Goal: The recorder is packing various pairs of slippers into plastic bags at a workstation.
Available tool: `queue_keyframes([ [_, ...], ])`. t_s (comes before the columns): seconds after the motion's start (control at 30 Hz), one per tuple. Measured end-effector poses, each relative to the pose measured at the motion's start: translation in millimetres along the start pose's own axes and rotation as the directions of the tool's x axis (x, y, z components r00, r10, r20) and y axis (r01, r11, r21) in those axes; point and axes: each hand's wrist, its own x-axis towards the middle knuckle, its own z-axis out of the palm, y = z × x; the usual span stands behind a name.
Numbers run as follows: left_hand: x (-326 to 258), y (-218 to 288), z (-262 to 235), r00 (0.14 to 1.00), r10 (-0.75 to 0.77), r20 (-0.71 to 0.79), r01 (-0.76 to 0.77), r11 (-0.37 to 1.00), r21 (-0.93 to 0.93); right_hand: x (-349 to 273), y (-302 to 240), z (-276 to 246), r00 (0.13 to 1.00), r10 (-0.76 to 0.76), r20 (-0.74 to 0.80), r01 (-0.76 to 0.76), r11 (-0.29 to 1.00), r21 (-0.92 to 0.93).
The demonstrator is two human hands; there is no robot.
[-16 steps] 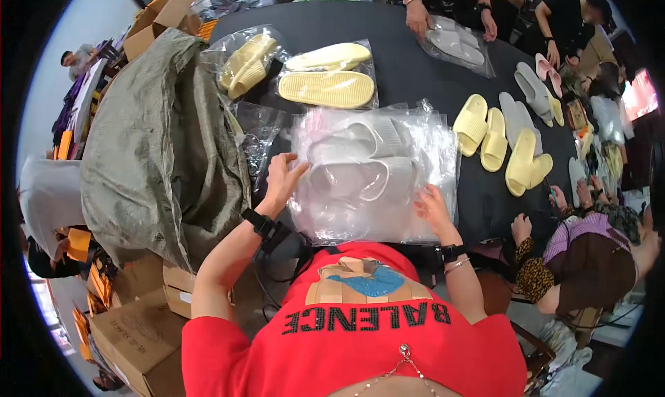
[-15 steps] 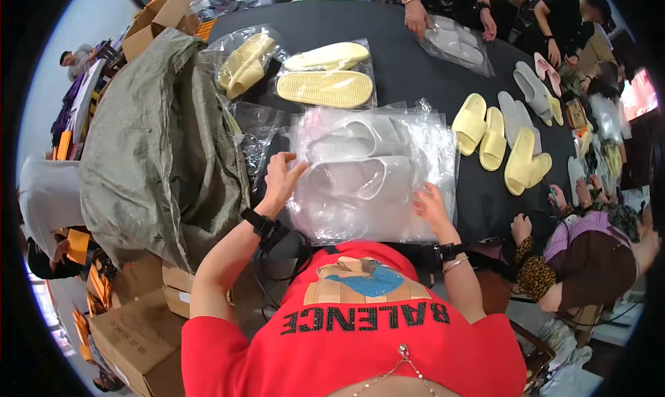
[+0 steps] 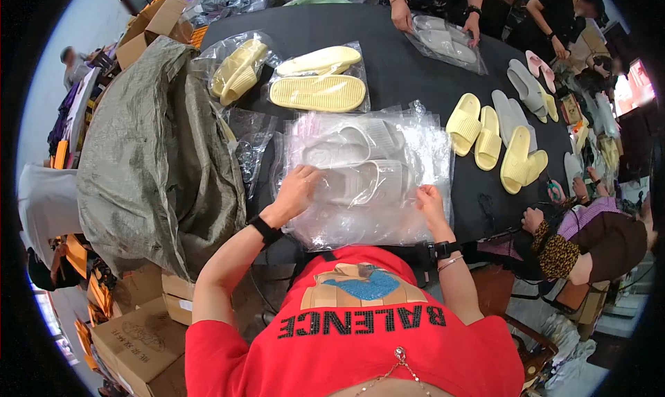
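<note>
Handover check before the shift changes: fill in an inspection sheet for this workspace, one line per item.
Surface: black table, slippers and plastic spread across it.
Job's things: pair of grey slippers, side by side, covered by clear plastic.
Clutter: yellow slippers in clear bags beyond; loose slippers to the right; grey-green sack at left.
Hands: left hand at the near slipper's left end; right hand at the plastic's right side; grips unclear.
Cables: thin dark cord below the left forearm.
Surroundings: cardboard boxes lower left; a co-worker's hand across the table.
</note>
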Motion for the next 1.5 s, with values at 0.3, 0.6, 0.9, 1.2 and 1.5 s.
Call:
queue_keyframes([
  [0.3,80.5,29.5,27.8,0.914,-0.052,0.401,0.075,0.996,-0.041,-12.7,-0.4,-1.4,0.984,0.119,0.135,-0.139,0.980,0.146],
  [0.6,72.0,16.7,50.4,0.971,-0.045,0.236,0.043,0.999,0.012,-27.8,0.0,-12.2,0.994,0.081,-0.067,-0.068,0.984,0.166],
  [0.9,-18.8,-40.9,9.5,0.936,-0.093,0.340,0.085,0.996,0.038,-37.7,3.1,-7.2,0.984,-0.006,-0.177,0.021,0.996,0.087],
  [1.2,-71.1,-121.1,-70.1,0.814,-0.580,0.016,0.449,0.612,-0.651,-45.3,-7.6,-17.2,0.960,-0.039,-0.278,0.054,0.997,0.046],
  [1.5,65.7,8.7,-160.2,0.798,-0.499,-0.337,0.092,0.654,-0.751,-61.1,4.1,-14.0,0.978,-0.211,0.001,0.209,0.967,-0.143],
])
